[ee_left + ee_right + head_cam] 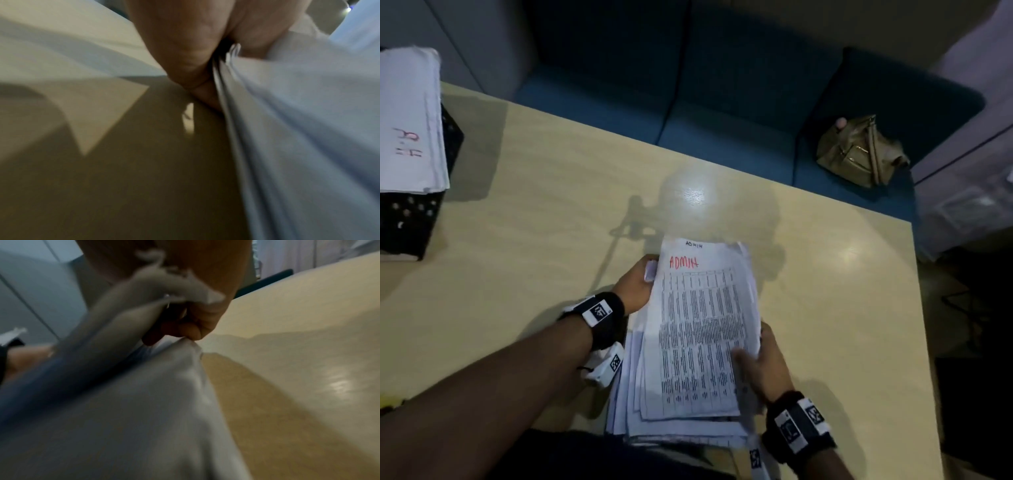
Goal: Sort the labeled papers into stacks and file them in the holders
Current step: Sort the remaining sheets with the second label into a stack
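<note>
A stack of printed papers marked ADMIN in red lies near the front edge of the pale wooden table. My left hand grips the stack's upper left edge, thumb on top and fingers underneath. My right hand holds the lower right edge, thumb pressed on the top sheet. In the left wrist view my fingers pinch the sheaf of white sheets. The right wrist view shows curled fingers under the lifted sheets. A black mesh holder at far left carries papers marked HR.
A blue sofa runs along the table's far side with a tan handbag on its seat. The table's right edge drops to a dark floor.
</note>
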Demonstrator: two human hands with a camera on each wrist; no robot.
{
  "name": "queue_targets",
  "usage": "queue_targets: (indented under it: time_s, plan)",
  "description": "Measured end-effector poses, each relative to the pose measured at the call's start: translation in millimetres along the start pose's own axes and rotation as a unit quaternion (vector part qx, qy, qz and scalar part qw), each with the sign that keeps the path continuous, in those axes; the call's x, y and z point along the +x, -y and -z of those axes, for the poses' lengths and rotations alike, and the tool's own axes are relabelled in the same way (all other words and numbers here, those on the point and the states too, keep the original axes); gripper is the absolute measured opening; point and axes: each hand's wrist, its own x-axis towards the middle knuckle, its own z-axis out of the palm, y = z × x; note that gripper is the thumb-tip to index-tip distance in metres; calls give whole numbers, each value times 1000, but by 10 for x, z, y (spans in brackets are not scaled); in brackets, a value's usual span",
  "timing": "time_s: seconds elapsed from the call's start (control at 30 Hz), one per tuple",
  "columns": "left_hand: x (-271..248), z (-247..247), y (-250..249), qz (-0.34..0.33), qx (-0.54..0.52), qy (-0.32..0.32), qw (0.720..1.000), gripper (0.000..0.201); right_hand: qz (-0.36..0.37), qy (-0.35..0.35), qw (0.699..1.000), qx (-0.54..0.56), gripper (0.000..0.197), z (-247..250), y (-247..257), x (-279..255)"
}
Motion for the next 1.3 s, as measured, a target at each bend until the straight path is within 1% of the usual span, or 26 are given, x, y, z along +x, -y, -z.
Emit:
queue_targets:
  time_s: [0.07, 0.1, 0.17, 0.23, 0.27, 0.3, 0.37, 0.43, 0.5, 0.53, 0.57, 0.6, 0.63, 0.67, 0.7, 0.73, 0.77, 0.83, 0.9, 0.97, 1.0, 1.07, 1.13, 1.2, 1.27, 1.3]
  plan:
    - [64, 65, -16, 9, -10, -24, 1000, 25, -31, 21, 999, -25, 57, -52, 3, 62]
    - [73, 88, -47, 1, -28, -27, 999, 27, -42, 22, 998, -47, 58, -67, -10, 120]
    - [-14, 105, -197, -17, -89, -36, 995, 45, -37, 22, 992, -115, 62, -77, 10, 226]
    - [-115, 85, -299, -13, -177, -69, 982, 64, -24, 10, 982, -189, 75, -69, 35, 307]
    - [-160, 66, -346, -20, -190, -91, 977, 65, -19, -2, 979, -205, 82, -58, 57, 348]
    - [-168, 53, -350, -37, -181, -102, 977, 61, -15, -13, 977, -212, 88, -45, 89, 395]
    - [-129, 31, -314, -73, -89, -95, 989, 53, -16, -16, 980, -197, 92, -8, 188, 470]
    - [-57, 11, -280, -90, -28, -86, 992, 41, -27, -8, 986, -163, 87, 25, 239, 614]
    - [-69, -8, -324, -83, -49, -90, 991, 31, -40, -19, 988, -145, 77, 57, 229, 809]
    - [-92, -15, -341, -88, -63, -89, 990, 40, -48, -19, 989, -139, 72, 68, 215, 885]
    - [-95, -19, -329, -102, -68, -77, 989, 56, -54, -14, 988, -142, 66, 59, 171, 955]
    - [-108, -27, -346, -107, -57, -63, 991, 70, -59, -11, 987, -152, 59, 42, 161, 994]
    - [-85, -35, -327, -115, -29, -48, 992, 78, -62, -10, 984, -165, 52, 32, 203, 985]
    - [-75, -42, -324, -119, 17, -41, 992, 79, -62, -7, 982, -177, 47, 37, 263, 947]
    - [-54, -42, -317, -124, 61, -43, 989, 72, -61, 0, 981, -184, 43, 50, 314, 910]
    - [-40, -33, -324, -114, 93, -54, 988, 60, -69, 8, 981, -181, 41, 80, 363, 858]
    - [-28, -16, -345, -101, 102, -72, 987, 47, -76, 16, 982, -171, 41, 123, 388, 803]
    - [-13, 30, -373, -63, 104, -90, 988, 36, -76, 21, 987, -138, 48, 266, 418, 673]
    - [-12, 78, -373, -56, 98, -71, 991, 41, -60, 2, 993, -98, 48, 446, 470, 554]
    - [-11, 102, -347, -67, 76, -37, 994, 55, -48, -39, 995, -74, 41, 550, 480, 533]
    - [-18, 104, -349, -74, 73, -22, 994, 60, -50, -50, 994, -83, 39, 557, 483, 547]
    - [9, 101, -350, -81, 77, -10, 994, 64, -63, -23, 987, -148, 39, 473, 509, 570]
    - [51, 85, -384, -83, 76, -9, 994, 62, -64, 53, 969, -234, 36, 304, 480, 601]
    - [68, 72, -427, -84, 67, -3, 994, 60, -51, 101, 956, -270, 29, 171, 488, 619]
    - [81, 71, -447, -90, 73, 6, 993, 58, -49, 108, 960, -253, 22, 157, 567, 651]
    - [81, 72, -442, -89, 84, 9, 992, 56, -49, 95, 959, -262, 24, 179, 622, 682]
